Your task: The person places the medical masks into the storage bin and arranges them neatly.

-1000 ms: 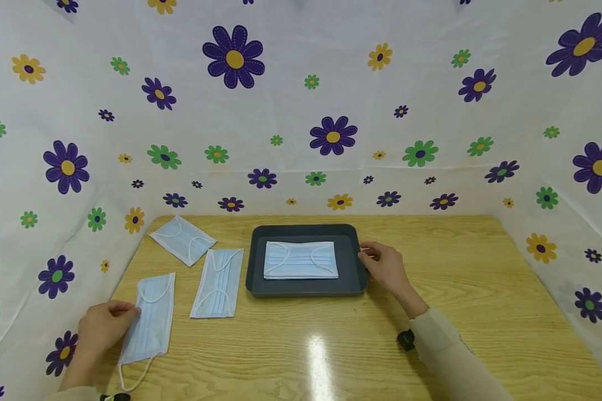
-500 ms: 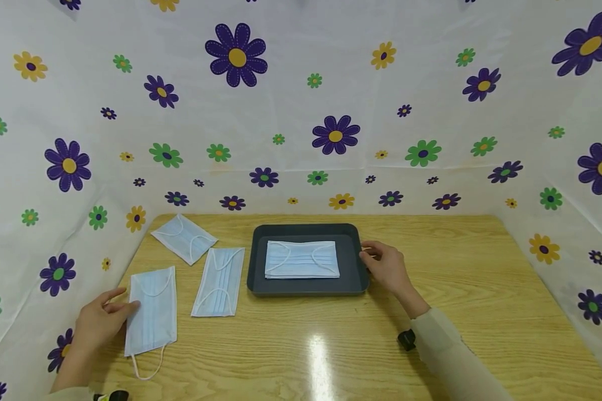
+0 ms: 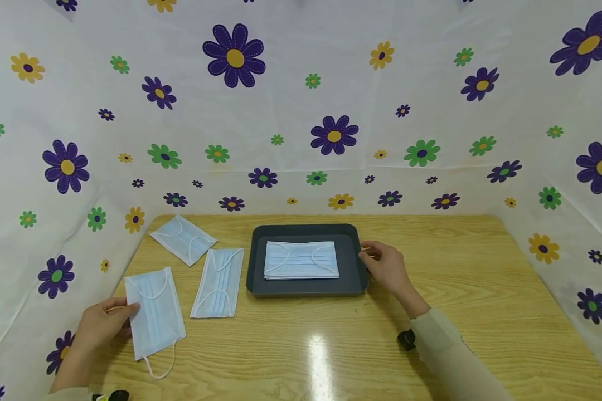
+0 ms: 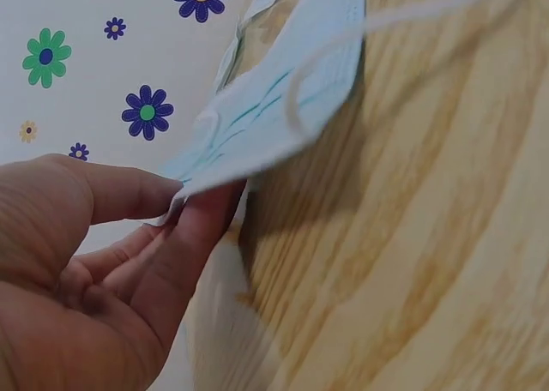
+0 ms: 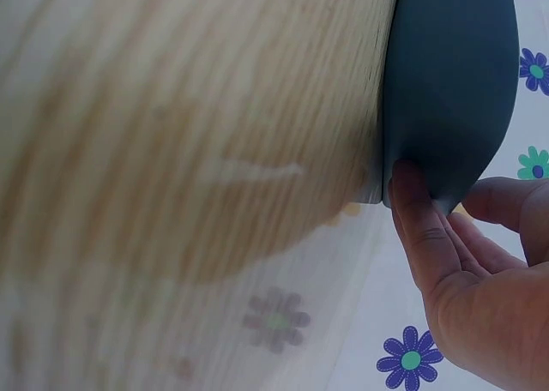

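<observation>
My left hand (image 3: pixel 99 328) pinches a light-blue face mask (image 3: pixel 156 314) at its left long edge, thumb on top and fingers beneath. In the left wrist view the mask (image 4: pixel 274 91) slants up off the wood, one ear loop dangling loose. A dark grey tray (image 3: pixel 301 287) holds flat-lying masks (image 3: pixel 301 260), apparently stacked. At the tray's right side my right hand (image 3: pixel 385 267) grips the rim. The right wrist view shows fingers against the tray's outer wall (image 5: pixel 450 82) and the thumb near its rim.
Two more masks lie flat on the wooden table (image 3: pixel 451 278): an upright one (image 3: pixel 218 283) left of the tray and a tilted one (image 3: pixel 183 239) at the back left corner. A white flowered cloth (image 3: pixel 281 100) encloses the back and sides.
The mask in my left hand has swung round, its lower end moving right, and now tilts the other way. My right hand and the tray have stayed put.
</observation>
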### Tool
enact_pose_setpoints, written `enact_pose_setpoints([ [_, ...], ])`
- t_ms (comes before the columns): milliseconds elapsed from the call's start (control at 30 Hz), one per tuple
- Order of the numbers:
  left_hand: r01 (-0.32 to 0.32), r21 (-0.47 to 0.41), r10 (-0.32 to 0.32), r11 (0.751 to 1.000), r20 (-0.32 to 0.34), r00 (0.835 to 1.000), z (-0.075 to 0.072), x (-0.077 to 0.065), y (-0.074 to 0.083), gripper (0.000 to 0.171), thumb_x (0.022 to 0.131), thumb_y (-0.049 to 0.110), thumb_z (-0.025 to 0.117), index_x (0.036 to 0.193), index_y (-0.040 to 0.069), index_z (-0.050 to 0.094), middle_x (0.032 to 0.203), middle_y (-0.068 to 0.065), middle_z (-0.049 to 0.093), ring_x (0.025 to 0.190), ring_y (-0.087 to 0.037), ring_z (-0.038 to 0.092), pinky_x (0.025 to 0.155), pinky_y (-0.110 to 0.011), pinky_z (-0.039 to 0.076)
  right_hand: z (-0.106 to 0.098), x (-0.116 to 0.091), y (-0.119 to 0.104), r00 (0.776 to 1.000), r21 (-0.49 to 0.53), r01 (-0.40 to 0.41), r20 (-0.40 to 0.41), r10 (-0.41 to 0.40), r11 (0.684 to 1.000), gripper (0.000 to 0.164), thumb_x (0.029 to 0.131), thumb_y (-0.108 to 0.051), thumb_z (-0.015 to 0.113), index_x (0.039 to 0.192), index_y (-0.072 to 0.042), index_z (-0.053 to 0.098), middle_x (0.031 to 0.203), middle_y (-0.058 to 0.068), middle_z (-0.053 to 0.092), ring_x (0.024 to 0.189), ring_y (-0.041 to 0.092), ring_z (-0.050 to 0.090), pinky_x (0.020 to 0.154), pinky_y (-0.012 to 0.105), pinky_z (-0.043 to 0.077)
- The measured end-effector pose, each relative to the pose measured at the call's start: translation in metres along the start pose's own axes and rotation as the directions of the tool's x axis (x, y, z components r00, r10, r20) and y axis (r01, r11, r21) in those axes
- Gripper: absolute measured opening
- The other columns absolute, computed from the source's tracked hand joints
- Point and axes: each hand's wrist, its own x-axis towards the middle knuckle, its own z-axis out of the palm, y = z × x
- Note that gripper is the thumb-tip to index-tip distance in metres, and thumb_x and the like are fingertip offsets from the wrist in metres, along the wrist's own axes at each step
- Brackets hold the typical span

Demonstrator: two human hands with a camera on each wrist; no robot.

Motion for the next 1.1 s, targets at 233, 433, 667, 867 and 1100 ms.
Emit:
enact_pose_setpoints([
  [233, -0.015, -0.097, 0.02, 0.995, 0.043, 0.999, 0.001, -0.002, 0.002, 0.069, 0.105, 0.03, 0.065, 0.154, -0.012, 0.04, 0.109, -0.011, 0.078, 0.082, -0.008, 0.072, 0.071, -0.027, 0.063, 0.0, -0.001, 0.0, 1.0, 0.008, -0.002, 0.009, 0.002, 1.0, 0.034, 0.104, -0.012, 0.066, 0.133, 0.005, 0.069, 0.119, 0.027, 0.075, 0.103, 0.04, 0.075, 0.085, 0.048, 0.063],
  [433, -0.064, -0.139, 0.074, 0.988, 0.07, 0.995, 0.0, -0.005, 0.009, 0.073, 0.108, 0.032, 0.062, 0.16, -0.009, 0.032, 0.108, 0.003, 0.08, 0.083, -0.002, 0.072, 0.075, -0.026, 0.063, -0.001, -0.001, -0.001, 1.0, 0.003, -0.001, 0.009, 0.001, 1.0, 0.034, 0.104, -0.012, 0.065, 0.133, 0.005, 0.068, 0.119, 0.027, 0.075, 0.103, 0.04, 0.075, 0.085, 0.048, 0.063],
  [667, -0.118, -0.159, 0.127, 0.98, 0.048, 0.991, 0.002, -0.011, 0.021, 0.071, 0.108, 0.034, 0.061, 0.159, -0.008, 0.035, 0.107, 0.01, 0.079, 0.083, 0.001, 0.07, 0.076, -0.024, 0.062, 0.0, 0.0, 0.0, 1.0, 0.0, 0.006, -0.002, -0.006, 1.0, 0.033, 0.103, -0.012, 0.066, 0.132, 0.004, 0.069, 0.117, 0.027, 0.076, 0.1, 0.039, 0.075, 0.081, 0.043, 0.063],
  [867, -0.165, -0.223, 0.18, 0.961, 0.05, 0.982, 0.006, -0.017, 0.031, 0.071, 0.107, 0.034, 0.064, 0.158, -0.008, 0.037, 0.095, 0.026, 0.074, 0.084, 0.001, 0.071, 0.077, -0.023, 0.062, 0.0, 0.0, 0.002, 1.0, 0.021, -0.003, 0.008, 0.003, 1.0, 0.033, 0.104, -0.013, 0.067, 0.133, 0.002, 0.07, 0.117, 0.025, 0.076, 0.101, 0.039, 0.076, 0.078, 0.039, 0.061],
  [1100, -0.246, -0.287, 0.26, 0.926, 0.011, 0.966, 0.01, -0.025, 0.047, 0.072, 0.107, 0.033, 0.064, 0.157, -0.011, 0.036, 0.094, 0.029, 0.073, 0.085, 0.001, 0.073, 0.075, -0.023, 0.062, 0.001, 0.001, 0.004, 1.0, 0.023, -0.006, 0.01, 0.006, 1.0, 0.033, 0.103, -0.012, 0.066, 0.133, 0.002, 0.07, 0.117, 0.026, 0.076, 0.1, 0.038, 0.075, 0.076, 0.036, 0.06],
])
